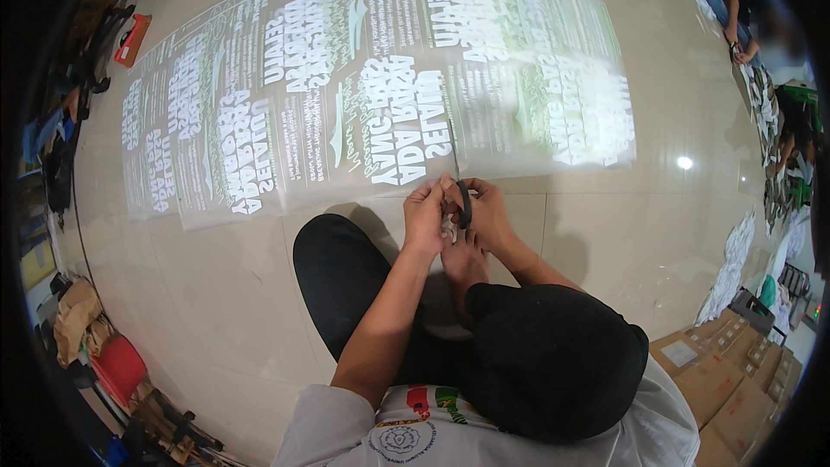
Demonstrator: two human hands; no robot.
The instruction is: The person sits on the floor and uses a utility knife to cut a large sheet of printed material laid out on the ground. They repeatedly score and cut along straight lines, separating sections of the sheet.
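Observation:
A wide translucent printed sheet (372, 104) with white and green lettering lies on the floor in front of me. At its near edge my right hand (487, 214) is closed around scissors (465, 204). Their dark handle loop shows beside the fingers, and a thin dark line runs up from there over the sheet. Close against it on the left, my left hand (423, 214) has its fingers pinched together by the sheet's edge. What they grip is hidden. A small whitish scrap (450, 227) shows between the hands, just above my bare foot (465, 259).
Cardboard boxes (735, 372) are stacked at the lower right. Another person (735, 4) sits at the far right beside piles of sheets. A red-orange object (132, 41) lies at the upper left. A red chair-like thing (119, 369) and a brown bag (78, 318) stand at the lower left.

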